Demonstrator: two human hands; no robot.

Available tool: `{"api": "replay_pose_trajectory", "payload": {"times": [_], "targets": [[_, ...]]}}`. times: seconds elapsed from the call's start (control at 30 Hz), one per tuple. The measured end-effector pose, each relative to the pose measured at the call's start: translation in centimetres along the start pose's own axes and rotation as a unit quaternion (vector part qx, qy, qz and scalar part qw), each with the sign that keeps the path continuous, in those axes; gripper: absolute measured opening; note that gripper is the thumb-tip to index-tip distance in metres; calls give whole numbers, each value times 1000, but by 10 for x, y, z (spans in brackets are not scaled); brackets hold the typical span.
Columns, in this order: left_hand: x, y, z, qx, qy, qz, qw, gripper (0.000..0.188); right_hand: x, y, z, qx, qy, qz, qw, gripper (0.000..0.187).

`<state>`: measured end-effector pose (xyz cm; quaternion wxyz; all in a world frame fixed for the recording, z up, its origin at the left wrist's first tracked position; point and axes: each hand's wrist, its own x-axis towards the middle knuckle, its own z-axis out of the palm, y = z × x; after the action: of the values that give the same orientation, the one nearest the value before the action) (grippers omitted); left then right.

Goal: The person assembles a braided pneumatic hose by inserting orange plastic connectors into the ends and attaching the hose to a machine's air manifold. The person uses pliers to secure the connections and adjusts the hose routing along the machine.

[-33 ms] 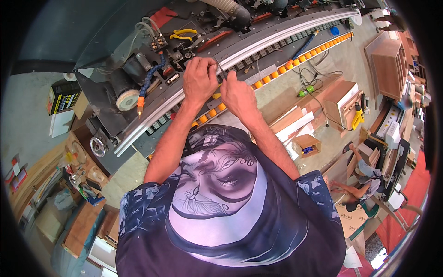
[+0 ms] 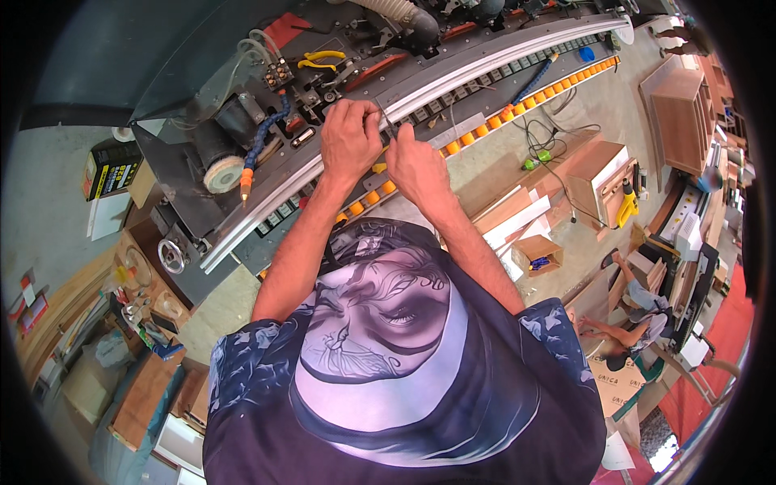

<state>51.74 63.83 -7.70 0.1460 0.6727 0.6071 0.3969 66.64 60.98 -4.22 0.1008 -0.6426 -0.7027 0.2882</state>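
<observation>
The right hand (image 2: 418, 171) and left hand (image 2: 350, 141) meet with curled fingers at the pale rail (image 2: 263, 214); whether either grip is closed on the thin dark piece (image 2: 385, 119) between them, I cannot tell. Yellow-handled pliers (image 2: 326, 55) lie beyond.

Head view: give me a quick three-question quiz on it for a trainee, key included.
1. True or false: the yellow pliers lie apart from both the left hand and the right hand.
2. Multiple choice: the rollers in the long row are A) blue, B) orange, C) green.
3. Fill in: the handwheel is nearer to the person's ____ hand.

Key: 1 true; 2 B; 3 left.
</observation>
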Motion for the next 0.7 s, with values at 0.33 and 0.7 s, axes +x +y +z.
{"api": "replay_pose_trajectory", "payload": {"times": [0.33,0.7], "targets": [[-8,7,-4,5,-8,-8,1000,7,-20,-6,6,8,2,27,1000,27],[-1,4,0,16,7,14,1000,8,-25,-8,11,29,14,50,998,28]]}}
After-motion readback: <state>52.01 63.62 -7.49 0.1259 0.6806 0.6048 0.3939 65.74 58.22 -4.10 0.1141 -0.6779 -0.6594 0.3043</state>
